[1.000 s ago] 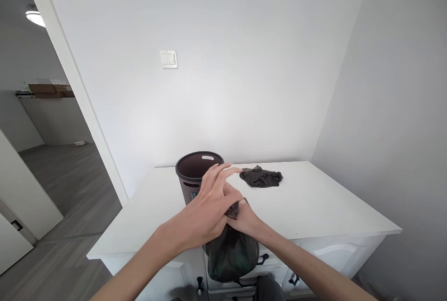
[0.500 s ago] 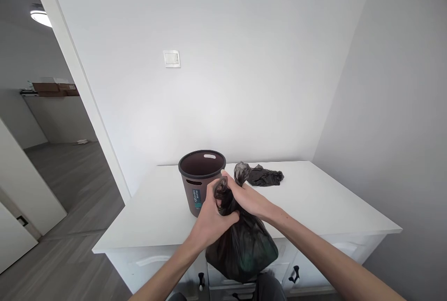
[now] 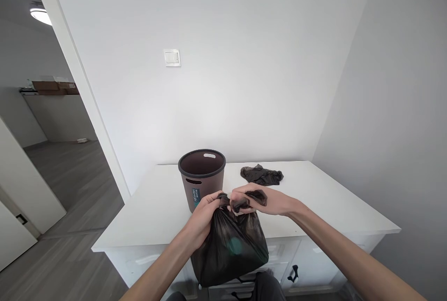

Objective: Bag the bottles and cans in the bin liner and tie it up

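A filled black garbage bag hangs in front of the cabinet's edge, something greenish showing faintly through its thin film. My left hand is closed on the gathered neck of the bag from the left. Fingers of my right hand pinch the bag's twisted top, and a loose end sticks out over them. Just behind my hands stands a brown trash can with a dark rim, open top and a blue label. A crumpled black plastic bag lies on the cabinet top to its right.
The white cabinet top reaches back to the wall, with black handles on the doors below. A light switch is on the wall. At left, a doorway shows cardboard boxes on a ledge in another room.
My hands have come down and drawn closer together at the bag's neck. The right hand now grips the twisted top lower down, and the bag's body has swung slightly left.
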`<move>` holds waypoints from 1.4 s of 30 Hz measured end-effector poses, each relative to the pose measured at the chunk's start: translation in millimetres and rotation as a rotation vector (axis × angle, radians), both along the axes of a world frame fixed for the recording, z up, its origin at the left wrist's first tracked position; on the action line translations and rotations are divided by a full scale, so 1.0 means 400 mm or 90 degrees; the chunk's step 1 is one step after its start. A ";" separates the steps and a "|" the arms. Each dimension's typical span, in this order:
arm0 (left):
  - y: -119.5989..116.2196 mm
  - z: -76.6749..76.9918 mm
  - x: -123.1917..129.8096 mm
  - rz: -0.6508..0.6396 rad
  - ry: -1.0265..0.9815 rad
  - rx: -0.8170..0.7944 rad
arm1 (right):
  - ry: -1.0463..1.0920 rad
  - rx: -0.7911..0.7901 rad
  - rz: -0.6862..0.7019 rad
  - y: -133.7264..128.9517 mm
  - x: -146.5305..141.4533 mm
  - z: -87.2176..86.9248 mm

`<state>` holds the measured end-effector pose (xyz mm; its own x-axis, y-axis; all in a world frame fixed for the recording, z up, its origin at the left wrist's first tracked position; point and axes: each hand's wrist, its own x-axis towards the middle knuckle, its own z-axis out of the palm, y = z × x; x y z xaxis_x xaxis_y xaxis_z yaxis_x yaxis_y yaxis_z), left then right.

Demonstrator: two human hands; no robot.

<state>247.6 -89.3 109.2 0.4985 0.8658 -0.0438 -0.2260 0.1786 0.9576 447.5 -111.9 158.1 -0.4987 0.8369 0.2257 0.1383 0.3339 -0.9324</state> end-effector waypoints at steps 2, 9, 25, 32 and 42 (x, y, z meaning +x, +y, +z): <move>0.004 -0.001 -0.001 0.014 -0.024 0.003 | -0.063 0.023 0.081 -0.007 0.011 -0.003; -0.009 0.029 -0.011 0.011 0.138 0.226 | -0.099 0.165 -0.199 0.019 0.011 -0.100; 0.014 0.061 0.011 0.019 -0.008 0.004 | -0.058 0.674 -0.481 0.069 -0.077 -0.168; -0.007 0.022 0.007 0.106 -0.014 -0.061 | -0.078 0.691 -0.348 0.032 -0.022 -0.190; 0.048 -0.172 -0.099 0.298 -0.052 -0.035 | 0.053 0.285 -0.496 -0.111 0.044 -0.401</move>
